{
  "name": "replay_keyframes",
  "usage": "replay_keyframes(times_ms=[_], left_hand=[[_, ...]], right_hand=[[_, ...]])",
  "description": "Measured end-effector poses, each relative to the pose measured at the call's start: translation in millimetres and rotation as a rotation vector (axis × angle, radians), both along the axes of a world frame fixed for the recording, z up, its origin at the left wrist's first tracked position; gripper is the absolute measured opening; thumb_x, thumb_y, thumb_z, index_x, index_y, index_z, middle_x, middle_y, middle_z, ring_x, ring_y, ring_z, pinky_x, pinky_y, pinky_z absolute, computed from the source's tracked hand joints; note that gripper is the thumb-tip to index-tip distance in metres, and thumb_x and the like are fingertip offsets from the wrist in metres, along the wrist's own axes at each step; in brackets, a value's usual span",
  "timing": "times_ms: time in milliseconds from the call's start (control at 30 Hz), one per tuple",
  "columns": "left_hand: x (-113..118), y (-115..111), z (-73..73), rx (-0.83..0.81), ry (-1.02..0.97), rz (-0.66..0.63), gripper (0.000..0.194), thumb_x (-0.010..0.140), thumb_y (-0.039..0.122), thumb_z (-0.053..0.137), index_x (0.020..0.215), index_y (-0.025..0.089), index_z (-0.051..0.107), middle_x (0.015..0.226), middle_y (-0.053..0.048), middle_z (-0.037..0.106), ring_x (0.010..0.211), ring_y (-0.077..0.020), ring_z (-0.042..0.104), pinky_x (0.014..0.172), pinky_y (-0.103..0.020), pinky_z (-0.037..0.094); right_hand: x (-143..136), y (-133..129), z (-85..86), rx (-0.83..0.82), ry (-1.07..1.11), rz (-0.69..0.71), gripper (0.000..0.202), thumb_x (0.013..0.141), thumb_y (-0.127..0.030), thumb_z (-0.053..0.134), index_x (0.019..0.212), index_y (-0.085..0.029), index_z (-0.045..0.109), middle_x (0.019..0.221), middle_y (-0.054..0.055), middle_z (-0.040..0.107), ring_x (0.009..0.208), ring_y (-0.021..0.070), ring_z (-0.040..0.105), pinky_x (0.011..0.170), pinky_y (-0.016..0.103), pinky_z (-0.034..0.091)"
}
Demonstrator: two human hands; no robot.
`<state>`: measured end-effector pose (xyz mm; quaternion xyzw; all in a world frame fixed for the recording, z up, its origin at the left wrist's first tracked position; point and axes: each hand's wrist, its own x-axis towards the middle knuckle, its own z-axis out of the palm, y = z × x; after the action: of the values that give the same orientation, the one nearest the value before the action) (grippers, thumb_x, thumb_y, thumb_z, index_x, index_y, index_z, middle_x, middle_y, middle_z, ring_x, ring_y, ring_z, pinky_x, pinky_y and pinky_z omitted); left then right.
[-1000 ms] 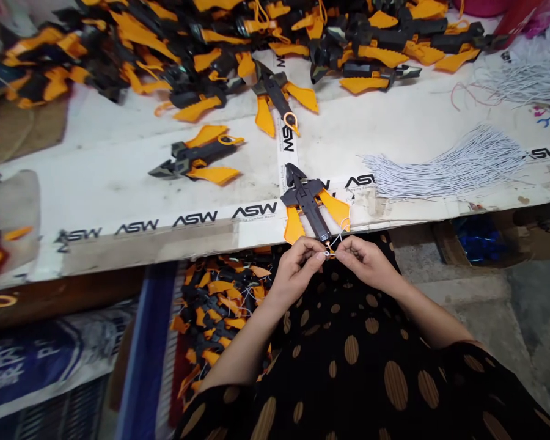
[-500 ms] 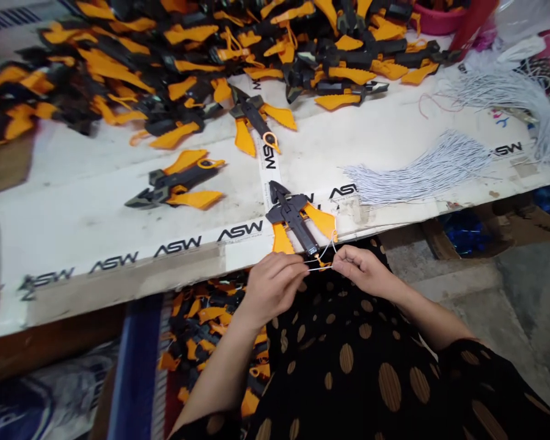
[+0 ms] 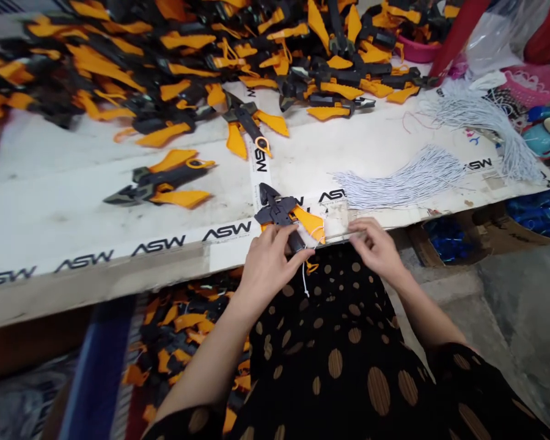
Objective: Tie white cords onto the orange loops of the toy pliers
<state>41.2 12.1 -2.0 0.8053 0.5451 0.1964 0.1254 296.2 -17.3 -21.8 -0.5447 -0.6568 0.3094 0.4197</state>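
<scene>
A dark grey plastic toy [image 3: 278,211] with a pointed tip and orange fins lies at the table's front edge, tail toward me. My left hand [image 3: 268,260] is closed over its tail end, thumb on the near side, hiding part of the body and one fin. White elastic string [image 3: 305,282] loops by the right fin and hangs below the tail with a knotted end. Beside it dangles a small orange tab [image 3: 311,267]. My right hand [image 3: 376,252] is at the table edge to the right, fingers loosely bent and apart, with nothing visible in them.
Two similar toys [image 3: 160,182] lie farther left and back, before a large heap of them [image 3: 201,61]. A bundle of white strings [image 3: 403,180] is at right, another [image 3: 504,128] behind it. More toys [image 3: 178,342] fill a space under the table; boxes [image 3: 499,229] hold blue pieces.
My right hand has let go of the string and moved right. My left hand has gone from pinching the string to gripping the toy's tail. The view has shifted slightly.
</scene>
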Motion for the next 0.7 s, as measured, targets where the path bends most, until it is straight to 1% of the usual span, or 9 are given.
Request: replay_keyframes(times_ms=[100,200,267,333,400,500,567,633,700], left_hand=[[11.4,-1.2,-8.2,0.024,0.141,0.188,0.057,0.093,0.046,0.057,0.141,0.015,0.053,0.115,-0.018,0.071,0.1,-0.0359,0.068,0.087,-0.046,0.051],[7.6,-3.1,-14.0,-0.027,0.143,0.297,0.059,0.089,0.034,0.055,0.145,0.016,0.048,0.1,-0.013,0.074,0.086,-0.0329,0.07,0.079,-0.042,0.051],[-7.3,-7.0,-15.8,-0.052,0.127,0.362,0.062,0.085,0.03,0.055,0.145,0.017,0.048,0.094,-0.011,0.074,0.084,-0.0313,0.07,0.078,-0.04,0.051],[-31.2,-16.5,-17.3,-0.057,0.137,0.417,0.061,0.083,0.027,0.053,0.142,0.017,0.05,0.097,-0.011,0.075,0.089,-0.0317,0.071,0.083,-0.04,0.051],[-61.2,-34.5,-19.6,-0.078,0.17,0.484,0.059,0.083,0.028,0.049,0.141,0.015,0.051,0.102,-0.013,0.075,0.096,-0.0331,0.071,0.089,-0.043,0.05],[-112.2,-78.6,-25.8,-0.16,0.228,0.644,0.06,0.086,0.031,0.045,0.143,0.014,0.048,0.102,-0.013,0.075,0.093,-0.0335,0.071,0.092,-0.046,0.048],[-145.9,-115.0,-30.3,-0.22,0.291,0.793,0.059,0.088,0.032,0.044,0.144,0.015,0.047,0.097,-0.013,0.075,0.089,-0.0332,0.071,0.091,-0.047,0.048],[-174.8,-147.9,-33.0,-0.287,0.383,0.904,0.055,0.091,0.035,0.042,0.143,0.016,0.048,0.101,-0.016,0.074,0.092,-0.035,0.07,0.09,-0.05,0.048],[-193.9,-167.3,-32.7,-0.325,0.428,0.896,0.051,0.095,0.04,0.036,0.135,0.014,0.055,0.111,-0.023,0.07,0.101,-0.0417,0.067,0.089,-0.059,0.045]], right_hand=[[22.1,23.0,-4.0,0.04,-0.348,-0.179,0.022,0.098,-0.033,0.055,0.112,-0.021,0.067,0.121,0.009,0.063,0.072,0.0146,0.06,0.069,0.03,0.049],[30.8,41.3,-7.3,0.018,-0.534,-0.183,0.023,0.098,-0.036,0.055,0.106,-0.021,0.069,0.114,0.009,0.063,0.075,0.0179,0.061,0.067,0.031,0.045],[32.0,48.5,-8.0,0.018,-0.569,-0.154,0.023,0.098,-0.038,0.054,0.101,-0.021,0.07,0.109,0.008,0.063,0.077,0.019,0.06,0.067,0.032,0.043],[32.4,52.4,-8.4,0.023,-0.574,-0.128,0.024,0.098,-0.039,0.053,0.096,-0.021,0.069,0.105,0.008,0.062,0.076,0.0193,0.06,0.067,0.032,0.043],[32.9,53.9,-9.2,0.036,-0.581,-0.116,0.025,0.098,-0.04,0.052,0.093,-0.021,0.068,0.102,0.008,0.061,0.077,0.0204,0.059,0.066,0.032,0.041],[33.7,52.9,-11.4,0.056,-0.58,-0.133,0.025,0.098,-0.04,0.05,0.094,-0.022,0.066,0.101,0.008,0.06,0.08,0.0223,0.059,0.064,0.032,0.04],[34.3,51.2,-13.1,0.047,-0.545,-0.15,0.025,0.098,-0.041,0.051,0.093,-0.022,0.066,0.101,0.008,0.061,0.08,0.0219,0.06,0.065,0.033,0.041],[35.1,49.9,-14.8,0.029,-0.498,-0.162,0.024,0.097,-0.042,0.053,0.092,-0.023,0.066,0.101,0.007,0.062,0.08,0.0212,0.061,0.069,0.034,0.043],[35.7,49.7,-16.5,0.017,-0.465,-0.167,0.022,0.097,-0.042,0.053,0.093,-0.024,0.065,0.101,0.006,0.063,0.084,0.022,0.062,0.074,0.035,0.044]])
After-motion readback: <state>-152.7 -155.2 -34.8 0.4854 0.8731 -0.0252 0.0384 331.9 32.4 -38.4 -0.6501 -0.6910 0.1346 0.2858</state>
